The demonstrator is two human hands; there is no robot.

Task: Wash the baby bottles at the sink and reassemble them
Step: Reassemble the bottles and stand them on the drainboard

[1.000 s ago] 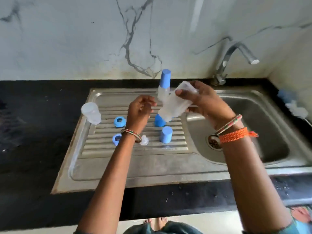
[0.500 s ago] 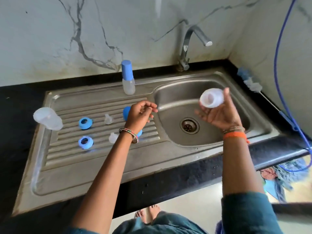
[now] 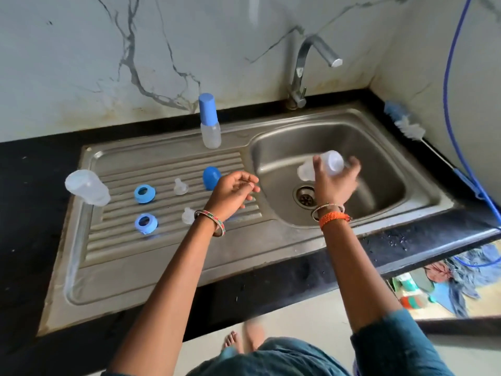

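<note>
Altogether, three bottles point(image 3: 324, 167), two blue rings point(image 3: 144, 194), two teats point(image 3: 180, 186).

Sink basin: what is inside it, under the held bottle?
Only the drain shows in the sink basin; the right hand and bottle cover part of the floor.

Basin point(image 3: 379, 147) open; drainboard point(image 3: 168, 256) parts-strewn, front bare.
</note>
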